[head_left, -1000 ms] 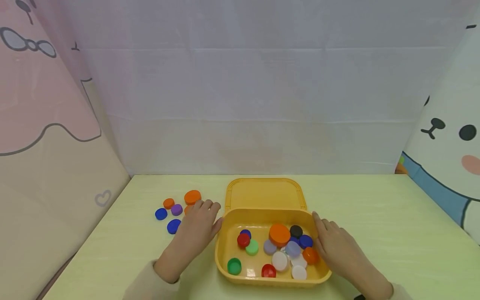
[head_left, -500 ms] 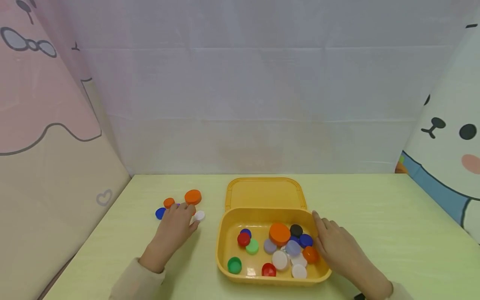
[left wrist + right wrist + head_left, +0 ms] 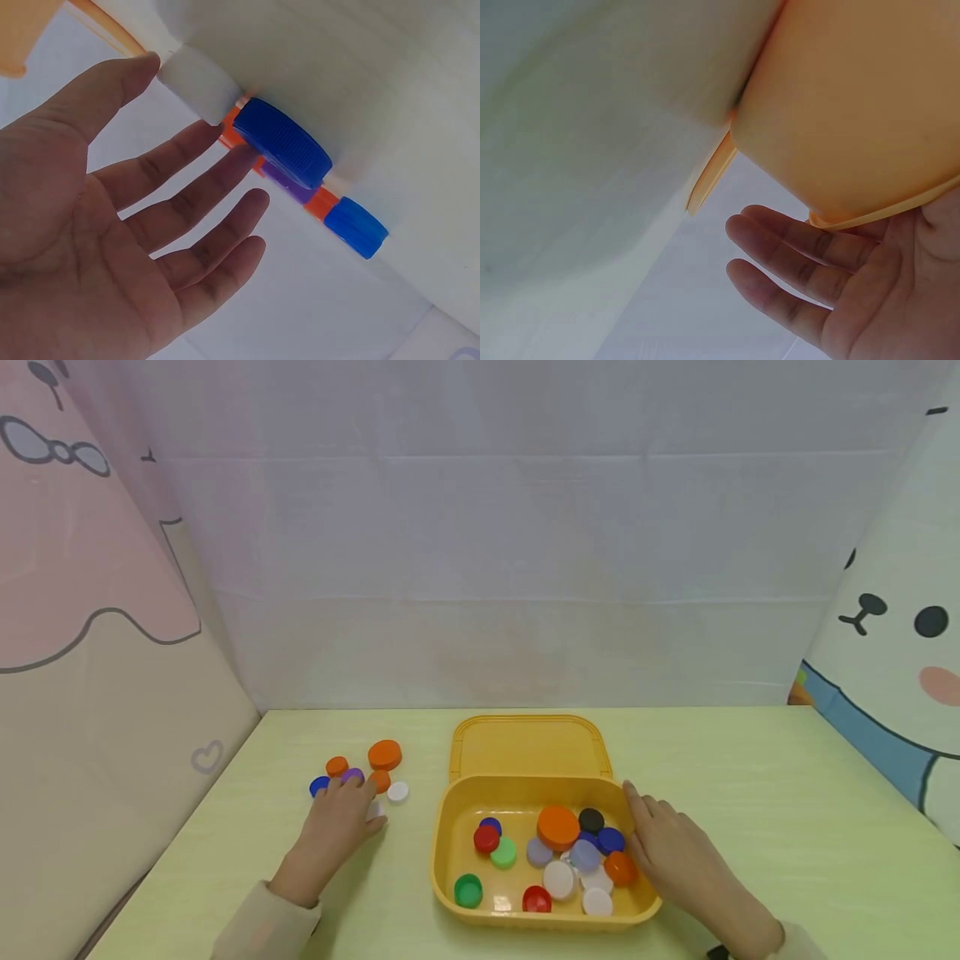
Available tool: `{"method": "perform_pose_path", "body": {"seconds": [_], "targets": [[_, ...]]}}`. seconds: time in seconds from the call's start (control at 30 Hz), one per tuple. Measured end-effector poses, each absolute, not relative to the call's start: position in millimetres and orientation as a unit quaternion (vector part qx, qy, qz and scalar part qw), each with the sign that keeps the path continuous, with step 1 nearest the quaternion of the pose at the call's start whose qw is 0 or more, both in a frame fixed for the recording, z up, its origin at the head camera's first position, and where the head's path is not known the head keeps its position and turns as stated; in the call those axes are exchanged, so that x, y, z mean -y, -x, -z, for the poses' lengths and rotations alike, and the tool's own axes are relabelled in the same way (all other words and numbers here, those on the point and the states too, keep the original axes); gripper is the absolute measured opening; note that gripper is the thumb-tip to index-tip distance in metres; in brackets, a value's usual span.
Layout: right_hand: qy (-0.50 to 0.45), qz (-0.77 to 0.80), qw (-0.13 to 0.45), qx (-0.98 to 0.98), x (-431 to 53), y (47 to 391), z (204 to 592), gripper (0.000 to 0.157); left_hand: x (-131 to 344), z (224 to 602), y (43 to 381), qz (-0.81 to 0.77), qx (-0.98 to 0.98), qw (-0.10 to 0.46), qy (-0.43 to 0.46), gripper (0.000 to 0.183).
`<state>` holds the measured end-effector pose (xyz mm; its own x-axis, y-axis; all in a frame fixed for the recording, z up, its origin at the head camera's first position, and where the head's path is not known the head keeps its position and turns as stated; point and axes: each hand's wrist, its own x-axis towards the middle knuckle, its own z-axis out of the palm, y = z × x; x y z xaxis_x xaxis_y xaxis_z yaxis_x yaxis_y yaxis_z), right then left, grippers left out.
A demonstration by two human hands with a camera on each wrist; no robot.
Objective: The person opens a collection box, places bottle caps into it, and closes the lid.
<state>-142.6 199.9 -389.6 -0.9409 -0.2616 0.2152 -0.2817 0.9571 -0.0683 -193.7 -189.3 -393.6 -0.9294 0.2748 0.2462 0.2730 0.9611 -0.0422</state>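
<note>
In the head view my left hand [image 3: 330, 831] reaches low over a cluster of bottle caps on the left. Its fingers spread loosely above a large blue cap [image 3: 283, 142], mostly hidden from the head. A white cap [image 3: 199, 84] lies between thumb and index fingertips, right at its edges. Near the fingers are a purple cap [image 3: 352, 775], a smaller blue cap [image 3: 357, 227] and an orange cap [image 3: 380, 781]. My right hand [image 3: 678, 856] rests at the right rim of the yellow box [image 3: 442, 860], fingers extended along its outside.
Inside the box lie several caps, including a large orange cap [image 3: 558, 827], a green cap [image 3: 468, 891] and a red cap [image 3: 537, 899]. The yellow lid [image 3: 531, 747] lies behind the box. Another white cap [image 3: 398, 792] sits between cluster and box.
My left hand has moved left from the box's left edge to the caps, then slightly down, uncovering the orange and white caps. My right hand has stayed at the rim.
</note>
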Motion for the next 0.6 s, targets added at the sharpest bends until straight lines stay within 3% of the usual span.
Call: {"method": "perform_pose_path", "body": {"seconds": [0.6], "targets": [[-0.134, -0.055, 0.089, 0.985, -199.8, 142.8, 388.7, 0.054, 194.3, 398.3, 194.3, -0.02, 0.983, 0.121, 0.136, 0.037]]}}
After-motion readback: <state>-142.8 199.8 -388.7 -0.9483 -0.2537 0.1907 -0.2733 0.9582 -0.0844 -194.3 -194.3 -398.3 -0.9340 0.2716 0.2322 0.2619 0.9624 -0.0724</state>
